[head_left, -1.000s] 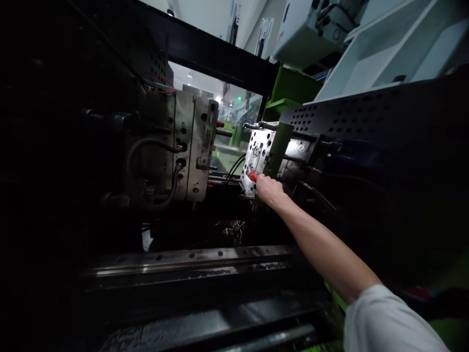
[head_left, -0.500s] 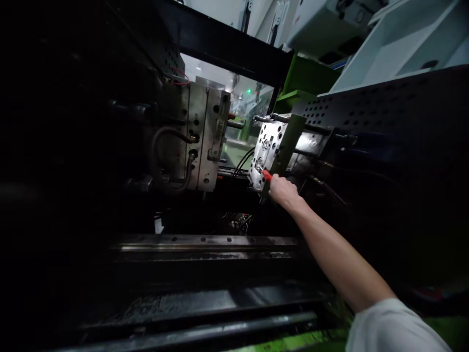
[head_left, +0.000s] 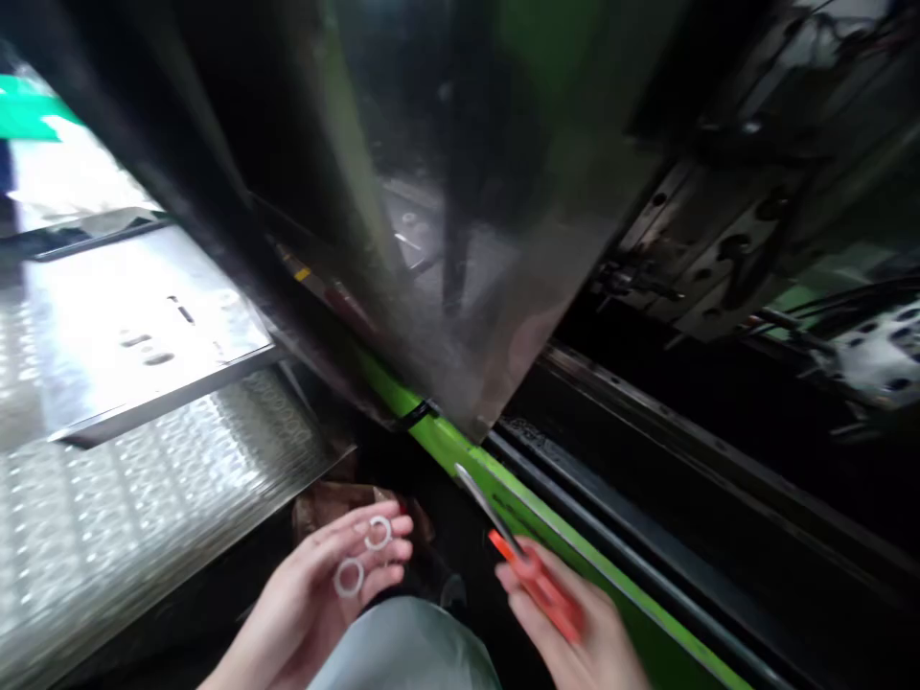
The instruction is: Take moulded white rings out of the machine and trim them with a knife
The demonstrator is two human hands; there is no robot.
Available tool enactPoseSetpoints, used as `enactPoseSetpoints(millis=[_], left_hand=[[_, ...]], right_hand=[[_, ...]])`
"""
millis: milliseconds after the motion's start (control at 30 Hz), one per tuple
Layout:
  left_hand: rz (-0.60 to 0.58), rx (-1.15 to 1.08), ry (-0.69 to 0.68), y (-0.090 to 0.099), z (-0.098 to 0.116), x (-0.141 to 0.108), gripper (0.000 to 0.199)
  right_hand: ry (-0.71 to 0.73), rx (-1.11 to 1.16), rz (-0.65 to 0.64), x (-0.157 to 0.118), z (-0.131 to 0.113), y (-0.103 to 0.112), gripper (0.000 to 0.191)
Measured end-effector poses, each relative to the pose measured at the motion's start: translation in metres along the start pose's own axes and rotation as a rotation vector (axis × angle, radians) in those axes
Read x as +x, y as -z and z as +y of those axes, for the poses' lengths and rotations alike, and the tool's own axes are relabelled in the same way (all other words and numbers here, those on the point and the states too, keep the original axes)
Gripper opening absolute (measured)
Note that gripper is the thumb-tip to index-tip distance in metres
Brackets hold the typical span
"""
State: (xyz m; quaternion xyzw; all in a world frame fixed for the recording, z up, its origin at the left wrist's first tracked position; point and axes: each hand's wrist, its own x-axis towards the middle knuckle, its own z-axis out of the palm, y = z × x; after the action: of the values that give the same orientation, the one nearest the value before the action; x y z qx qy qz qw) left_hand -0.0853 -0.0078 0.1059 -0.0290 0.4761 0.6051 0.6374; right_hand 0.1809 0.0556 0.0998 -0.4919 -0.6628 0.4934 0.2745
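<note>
My left hand [head_left: 316, 585] is turned palm up at the lower middle, fingers stretched and slightly apart. Two small white rings lie on it: one ring [head_left: 378, 533] across the fingers, the other ring [head_left: 349, 578] nearer the palm. To its right, my right hand [head_left: 575, 623] is closed round a red-handled tool [head_left: 542, 585]. The tool's slim metal end points up and left over the green machine edge [head_left: 446, 441]. Blur keeps me from telling its exact kind.
A shiny metal plate with slots [head_left: 158, 326] rests on a textured metal surface [head_left: 144, 489] at left. A dark glossy panel [head_left: 467, 240] stands ahead. At right, the machine's opening shows mould blocks [head_left: 884, 355] and a rail [head_left: 647, 412].
The view has swung from the machine's inside to its outer edge. My right hand has come out from the mould, still gripping the red-handled tool. My left hand and the rings now show.
</note>
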Motion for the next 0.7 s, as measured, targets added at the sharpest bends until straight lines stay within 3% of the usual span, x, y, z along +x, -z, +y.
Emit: enactPoseSetpoints(millis=[67, 200, 300, 400, 467, 533, 633, 700], left_hand=[[0.023, -0.049, -0.076, 0.022, 0.019, -0.014, 0.043], [-0.001, -0.195, -0.139, 0.045, 0.046, -0.037, 0.044], [-0.13, -0.297, -0.12, 0.048, 0.059, -0.049, 0.049], [-0.262, -0.385, -0.081, 0.053, 0.066, -0.054, 0.055], [-0.341, -0.433, -0.062, 0.058, 0.068, -0.054, 0.058], [-0.404, -0.475, -0.039, 0.062, 0.069, -0.051, 0.062], [-0.463, -0.528, 0.005, 0.065, 0.07, -0.043, 0.07], [-0.478, -0.539, 0.028, 0.064, 0.07, -0.037, 0.074]], right_hand=[[0.164, 0.017, -0.083, 0.034, -0.028, -0.051, 0.035], [0.402, 0.01, 0.115, 0.133, -0.054, -0.111, 0.041], [0.284, 0.072, 0.101, 0.202, -0.036, -0.143, 0.049], [0.136, 0.057, 0.122, 0.235, -0.006, -0.161, 0.038], [0.126, 0.021, 0.147, 0.229, 0.006, -0.16, 0.037], [0.153, -0.041, 0.231, 0.2, 0.003, -0.151, 0.041], [0.234, -0.113, 0.299, 0.129, -0.035, -0.137, 0.032], [0.337, -0.159, 0.169, 0.079, -0.076, -0.135, 0.02]])
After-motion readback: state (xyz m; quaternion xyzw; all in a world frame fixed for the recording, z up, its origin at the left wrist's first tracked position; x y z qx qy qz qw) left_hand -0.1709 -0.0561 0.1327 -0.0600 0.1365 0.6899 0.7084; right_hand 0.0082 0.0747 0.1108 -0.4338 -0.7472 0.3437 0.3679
